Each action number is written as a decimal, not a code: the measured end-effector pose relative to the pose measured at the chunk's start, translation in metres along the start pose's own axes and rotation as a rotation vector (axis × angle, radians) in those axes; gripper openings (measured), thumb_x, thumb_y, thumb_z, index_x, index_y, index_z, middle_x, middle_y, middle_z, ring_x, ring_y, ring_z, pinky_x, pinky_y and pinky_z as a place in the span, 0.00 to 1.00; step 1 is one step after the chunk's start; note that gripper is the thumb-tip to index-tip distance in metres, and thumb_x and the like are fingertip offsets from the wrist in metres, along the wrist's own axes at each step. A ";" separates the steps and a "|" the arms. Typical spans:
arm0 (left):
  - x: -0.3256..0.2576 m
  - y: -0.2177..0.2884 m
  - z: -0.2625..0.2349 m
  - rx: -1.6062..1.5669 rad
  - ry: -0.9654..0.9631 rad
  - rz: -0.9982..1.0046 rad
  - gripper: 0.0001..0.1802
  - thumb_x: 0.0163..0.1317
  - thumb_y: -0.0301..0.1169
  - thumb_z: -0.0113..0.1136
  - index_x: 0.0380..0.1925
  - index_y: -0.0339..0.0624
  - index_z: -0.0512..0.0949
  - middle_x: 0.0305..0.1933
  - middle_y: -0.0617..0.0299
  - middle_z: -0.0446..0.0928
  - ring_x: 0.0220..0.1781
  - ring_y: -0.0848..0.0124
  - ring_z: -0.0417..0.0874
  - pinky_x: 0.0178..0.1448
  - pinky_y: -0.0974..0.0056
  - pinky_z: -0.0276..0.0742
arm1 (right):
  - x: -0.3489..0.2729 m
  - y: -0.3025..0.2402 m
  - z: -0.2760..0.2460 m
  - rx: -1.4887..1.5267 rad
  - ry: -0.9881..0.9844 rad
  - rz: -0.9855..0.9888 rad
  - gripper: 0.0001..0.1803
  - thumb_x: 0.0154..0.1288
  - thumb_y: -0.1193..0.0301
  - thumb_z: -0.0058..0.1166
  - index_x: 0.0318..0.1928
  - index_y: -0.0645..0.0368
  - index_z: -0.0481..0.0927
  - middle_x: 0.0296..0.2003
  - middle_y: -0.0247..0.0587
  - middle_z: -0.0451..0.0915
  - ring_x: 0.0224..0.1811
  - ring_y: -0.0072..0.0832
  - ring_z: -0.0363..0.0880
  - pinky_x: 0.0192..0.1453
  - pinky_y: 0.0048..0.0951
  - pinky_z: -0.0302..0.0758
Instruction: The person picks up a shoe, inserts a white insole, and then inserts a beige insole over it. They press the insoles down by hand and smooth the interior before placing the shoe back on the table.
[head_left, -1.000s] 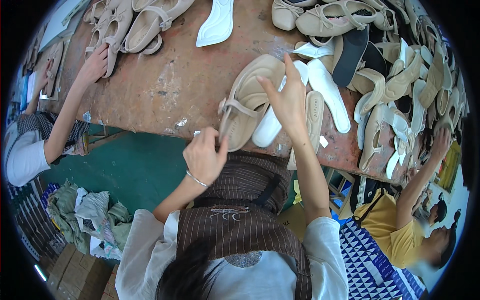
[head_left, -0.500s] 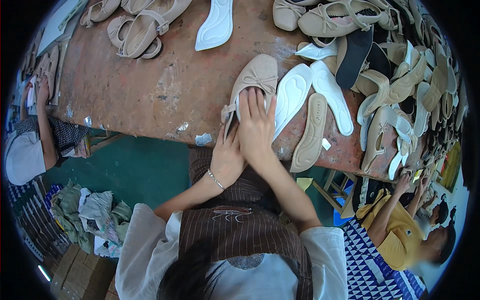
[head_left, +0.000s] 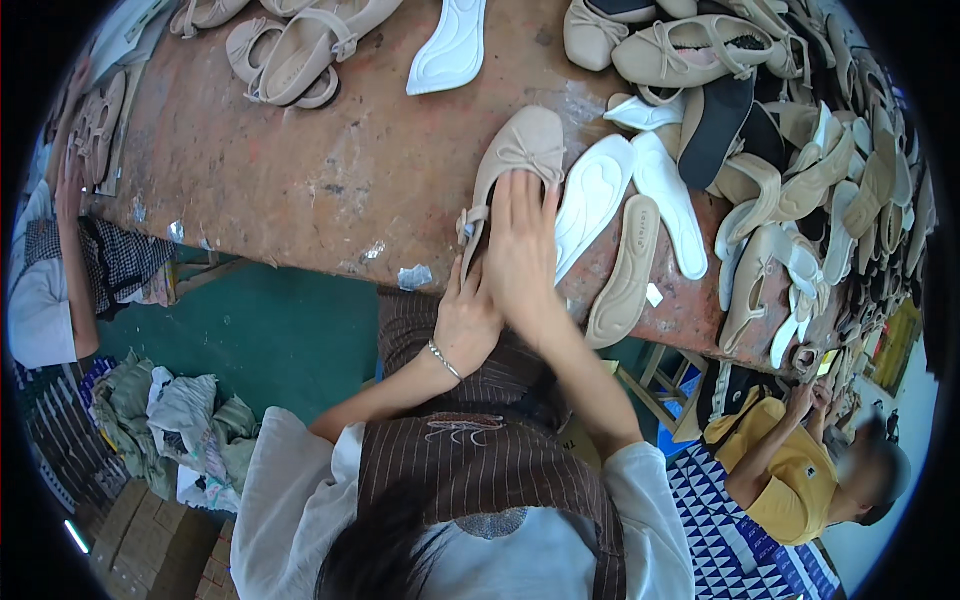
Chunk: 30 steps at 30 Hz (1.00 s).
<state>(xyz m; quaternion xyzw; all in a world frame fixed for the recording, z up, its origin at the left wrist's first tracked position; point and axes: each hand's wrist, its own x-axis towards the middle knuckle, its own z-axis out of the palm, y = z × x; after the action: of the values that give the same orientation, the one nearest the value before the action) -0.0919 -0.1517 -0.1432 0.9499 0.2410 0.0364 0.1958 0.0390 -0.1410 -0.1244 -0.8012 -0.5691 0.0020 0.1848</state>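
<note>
The right hand [head_left: 520, 250] lies flat, fingers spread, pressing down inside the beige flat shoe [head_left: 515, 160] at the near edge of the bench [head_left: 300, 190]. The left hand [head_left: 465, 320] sits just beside and below it, cupped against the shoe's heel end with its fingers curled (how firmly it grips I cannot tell). Just to the right of the right hand lie two white insoles [head_left: 595, 200] and a beige sole [head_left: 625, 270].
</note>
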 end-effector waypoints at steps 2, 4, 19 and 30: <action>-0.002 0.002 0.002 -0.015 0.136 0.019 0.23 0.56 0.33 0.56 0.51 0.35 0.81 0.55 0.49 0.79 0.64 0.52 0.75 0.77 0.44 0.59 | -0.036 -0.019 -0.011 0.123 -0.137 0.020 0.34 0.58 0.79 0.48 0.66 0.79 0.62 0.66 0.69 0.66 0.73 0.55 0.62 0.78 0.57 0.47; -0.001 0.001 -0.001 0.002 0.099 0.010 0.24 0.56 0.33 0.56 0.53 0.34 0.79 0.56 0.49 0.78 0.63 0.51 0.75 0.76 0.45 0.61 | -0.013 -0.007 -0.014 0.081 -0.109 0.030 0.22 0.58 0.79 0.46 0.55 0.75 0.72 0.54 0.62 0.75 0.62 0.53 0.72 0.77 0.58 0.49; 0.016 -0.007 -0.007 -0.052 0.213 0.092 0.25 0.53 0.28 0.63 0.53 0.30 0.79 0.62 0.46 0.76 0.67 0.53 0.74 0.67 0.52 0.73 | 0.036 0.032 -0.015 0.118 -0.208 -0.050 0.13 0.54 0.82 0.51 0.40 0.66 0.83 0.36 0.52 0.83 0.51 0.46 0.82 0.78 0.65 0.39; 0.088 -0.157 -0.202 0.352 0.770 -0.212 0.21 0.65 0.21 0.55 0.59 0.33 0.75 0.63 0.44 0.75 0.67 0.47 0.72 0.70 0.49 0.65 | -0.016 0.115 -0.062 0.101 -0.307 -0.337 0.23 0.56 0.77 0.55 0.54 0.53 0.82 0.73 0.52 0.58 0.79 0.45 0.50 0.79 0.48 0.52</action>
<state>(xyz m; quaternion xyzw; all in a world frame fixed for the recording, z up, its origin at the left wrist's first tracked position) -0.1168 0.0883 -0.0208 0.8559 0.3951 0.3261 -0.0704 0.1519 -0.2062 -0.1046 -0.6750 -0.7153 0.1215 0.1339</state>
